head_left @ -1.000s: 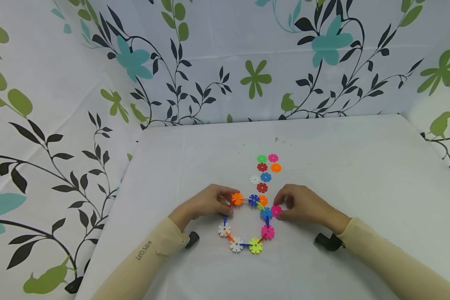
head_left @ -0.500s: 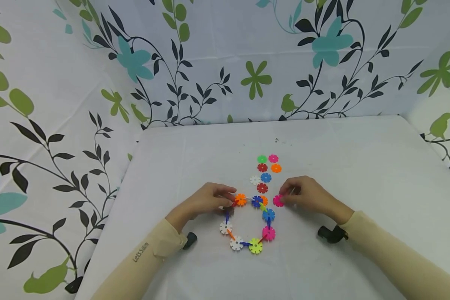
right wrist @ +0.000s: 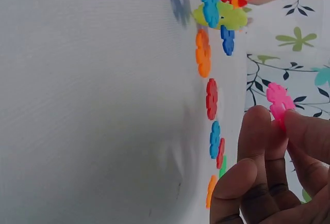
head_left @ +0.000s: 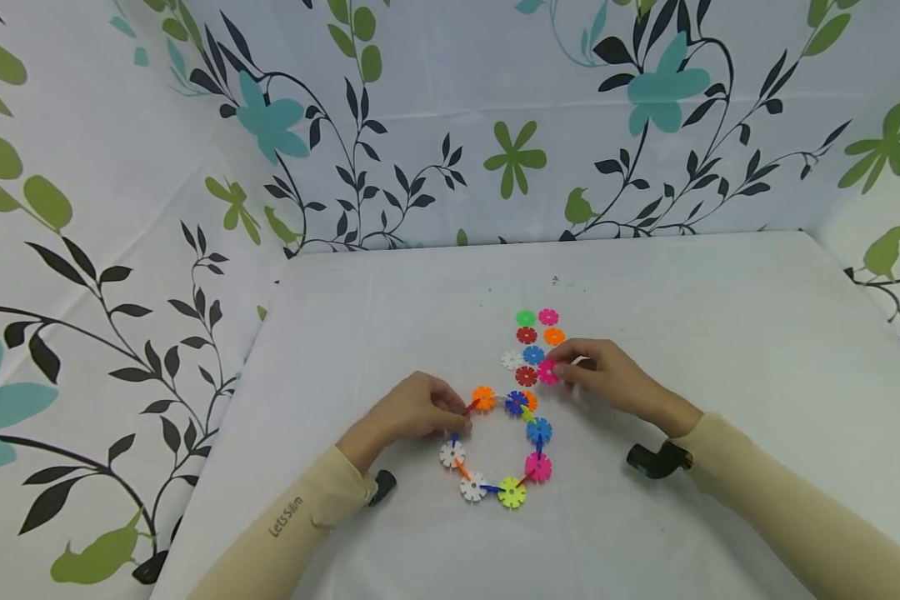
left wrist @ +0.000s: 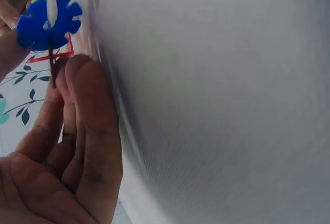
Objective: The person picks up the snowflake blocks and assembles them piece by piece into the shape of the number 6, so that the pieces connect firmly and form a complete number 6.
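Observation:
A ring of linked snowflake discs (head_left: 512, 492) in white, yellow-green, pink, blue and orange lies on the white table. My left hand (head_left: 412, 408) pinches its upper left side, next to a red and a dark blue disc. Seen from the left wrist, a blue disc (left wrist: 33, 28) with a white piece slotted through it is right by the thumb. My right hand (head_left: 611, 375) pinches a loose pink snowflake disc (head_left: 547, 372) between thumb and fingertips, above the ring's upper right; in the right wrist view the pink disc (right wrist: 278, 99) is held up off the table.
Loose discs lie in a column beyond the ring: red (head_left: 526, 377), blue (head_left: 534, 355), white (head_left: 510, 361), orange (head_left: 554, 336), green (head_left: 525, 318) and others. One orange disc (head_left: 531, 401) lies against the ring's upper edge. A patterned cloth (head_left: 420, 108) hangs behind the table.
The right hand has carried the pink disc away from the ring's right side, up toward the loose discs. The left hand has stayed at the ring's left side, shifting only slightly.

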A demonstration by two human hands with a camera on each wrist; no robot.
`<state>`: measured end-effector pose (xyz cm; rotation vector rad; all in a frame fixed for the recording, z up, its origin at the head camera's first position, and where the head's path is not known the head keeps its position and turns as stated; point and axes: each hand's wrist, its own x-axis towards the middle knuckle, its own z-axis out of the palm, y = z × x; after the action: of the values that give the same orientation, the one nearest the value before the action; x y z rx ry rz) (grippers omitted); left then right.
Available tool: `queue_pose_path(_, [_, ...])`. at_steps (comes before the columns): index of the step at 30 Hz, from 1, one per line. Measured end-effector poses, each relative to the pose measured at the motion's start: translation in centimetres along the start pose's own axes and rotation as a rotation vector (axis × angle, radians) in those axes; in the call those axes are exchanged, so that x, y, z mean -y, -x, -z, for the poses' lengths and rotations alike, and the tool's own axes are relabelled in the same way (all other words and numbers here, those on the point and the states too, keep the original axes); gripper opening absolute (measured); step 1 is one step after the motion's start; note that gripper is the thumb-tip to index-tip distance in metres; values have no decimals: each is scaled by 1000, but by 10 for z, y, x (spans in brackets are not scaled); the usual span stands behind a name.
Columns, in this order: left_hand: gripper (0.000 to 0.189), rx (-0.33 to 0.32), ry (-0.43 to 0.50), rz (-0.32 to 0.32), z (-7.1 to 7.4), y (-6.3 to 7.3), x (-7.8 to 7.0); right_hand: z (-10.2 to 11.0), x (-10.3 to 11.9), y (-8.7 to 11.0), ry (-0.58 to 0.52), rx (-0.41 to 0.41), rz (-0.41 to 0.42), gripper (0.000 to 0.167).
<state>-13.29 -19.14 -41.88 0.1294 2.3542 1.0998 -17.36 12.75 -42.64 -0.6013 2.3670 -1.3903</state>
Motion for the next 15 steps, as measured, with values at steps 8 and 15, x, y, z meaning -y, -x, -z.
queue_pose_path(8, [24,12,314,-21,-3,-1,2,-2,10,-5,-57,-29,-2,21])
queue_pose_path(15, [34,47,527,-82,-5,0,2,-3,16,-11,-88,-51,-4,22])
